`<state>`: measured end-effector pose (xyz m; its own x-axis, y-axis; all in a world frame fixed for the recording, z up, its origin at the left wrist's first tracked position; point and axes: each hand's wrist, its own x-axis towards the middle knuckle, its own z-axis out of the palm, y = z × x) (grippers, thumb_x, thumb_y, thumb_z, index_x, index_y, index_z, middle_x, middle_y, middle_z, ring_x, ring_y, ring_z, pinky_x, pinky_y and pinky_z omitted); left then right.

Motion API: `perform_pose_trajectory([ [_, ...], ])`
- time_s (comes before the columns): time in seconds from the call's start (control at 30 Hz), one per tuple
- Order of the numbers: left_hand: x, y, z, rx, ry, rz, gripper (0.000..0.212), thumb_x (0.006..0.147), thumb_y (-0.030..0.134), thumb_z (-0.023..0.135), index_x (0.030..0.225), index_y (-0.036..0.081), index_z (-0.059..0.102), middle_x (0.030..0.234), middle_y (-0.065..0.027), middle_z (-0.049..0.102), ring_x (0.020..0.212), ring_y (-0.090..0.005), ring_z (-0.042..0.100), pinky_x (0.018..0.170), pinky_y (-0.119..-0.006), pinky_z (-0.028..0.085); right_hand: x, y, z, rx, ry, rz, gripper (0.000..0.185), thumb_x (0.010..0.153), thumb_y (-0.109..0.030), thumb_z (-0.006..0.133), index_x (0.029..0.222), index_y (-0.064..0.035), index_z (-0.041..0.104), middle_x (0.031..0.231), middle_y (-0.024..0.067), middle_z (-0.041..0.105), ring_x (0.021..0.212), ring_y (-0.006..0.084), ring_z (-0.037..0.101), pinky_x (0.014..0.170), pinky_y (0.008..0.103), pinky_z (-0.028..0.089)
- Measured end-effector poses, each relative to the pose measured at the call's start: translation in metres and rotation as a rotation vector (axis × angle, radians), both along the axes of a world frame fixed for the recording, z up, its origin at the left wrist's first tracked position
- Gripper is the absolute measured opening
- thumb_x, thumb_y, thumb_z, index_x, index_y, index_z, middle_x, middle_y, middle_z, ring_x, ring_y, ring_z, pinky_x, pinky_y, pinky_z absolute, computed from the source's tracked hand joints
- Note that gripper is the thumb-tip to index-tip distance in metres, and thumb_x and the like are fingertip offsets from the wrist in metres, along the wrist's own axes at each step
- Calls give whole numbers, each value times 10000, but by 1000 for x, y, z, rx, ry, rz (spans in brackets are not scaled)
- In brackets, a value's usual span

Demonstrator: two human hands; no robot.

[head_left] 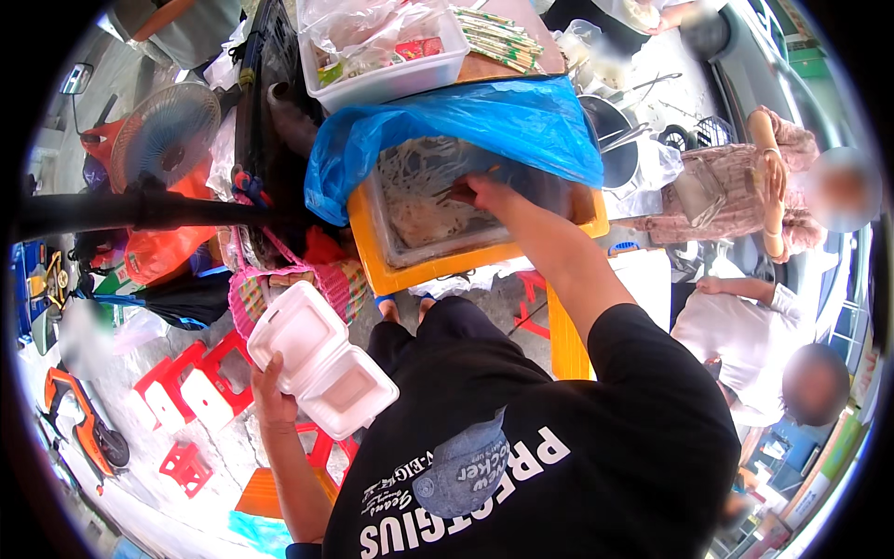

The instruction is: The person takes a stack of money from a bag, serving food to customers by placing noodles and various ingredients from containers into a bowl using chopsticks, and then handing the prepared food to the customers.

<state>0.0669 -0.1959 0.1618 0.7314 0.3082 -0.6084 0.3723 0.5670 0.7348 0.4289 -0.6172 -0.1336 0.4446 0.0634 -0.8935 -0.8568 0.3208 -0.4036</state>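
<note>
My left hand (274, 391) grips a white foam clamshell box (307, 363) by its side, to the left of my body. The box's lid is folded back, and no food shows inside. My right hand (482, 190) reaches into a clear plastic tub (513, 241) set within a yellow crate (398, 276). Pale strands that look like noodles (426, 216) lie in the tub, just left of my fingertips. Whether my fingers hold any is too blurred to tell. Blue plastic sheeting (475, 126) covers the tub's far side.
Beyond the sheeting stand a white bin (391, 87) of plastic bags and a pile of paper-wrapped chopsticks (496, 38). A dark pot (614, 140) sits at right, near two people. To the left are a fan (166, 136), a pink woven basket (244, 300) and red stools (216, 377).
</note>
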Motion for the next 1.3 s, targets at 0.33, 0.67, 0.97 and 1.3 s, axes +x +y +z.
perform_pose_trajectory([
  [0.33, 24, -8, 9, -240, -55, -224, 826, 805, 246, 782, 1491, 18, 383, 1344, -177, 585, 1211, -337, 613, 990, -493, 547, -24, -21, 78, 237, -162, -41, 128, 955, -58, 610, 1020, 46, 646, 994, 196, 692, 955, 332, 706, 828, 440, 641],
  [0.67, 135, -27, -16, -2, -140, -485, 414, 987, 199, 658, 1324, -28, 580, 1206, -93, 674, 1092, -189, 654, 940, -348, 535, -86, -59, 200, 327, -434, -276, 198, 969, -129, 660, 1051, 50, 656, 1062, 194, 701, 1028, 307, 707, 832, 357, 646],
  [0.97, 239, -100, -45, 413, -467, -773, 362, 1062, 229, 532, 1314, -25, 587, 1081, -89, 712, 934, -137, 670, 812, -301, 536, -112, -83, 239, 200, -602, -343, 174, 983, -122, 639, 1055, 34, 666, 1037, 190, 715, 1016, 309, 722, 814, 335, 651],
  [1.3, 279, -140, -104, 708, -545, -809, 379, 1078, 280, 487, 1324, 3, 569, 1132, -178, 706, 1033, -289, 684, 881, -353, 515, -116, -60, 388, 84, -919, -109, 213, 1021, -157, 591, 1112, 20, 667, 1073, 177, 719, 1040, 310, 720, 838, 347, 635],
])
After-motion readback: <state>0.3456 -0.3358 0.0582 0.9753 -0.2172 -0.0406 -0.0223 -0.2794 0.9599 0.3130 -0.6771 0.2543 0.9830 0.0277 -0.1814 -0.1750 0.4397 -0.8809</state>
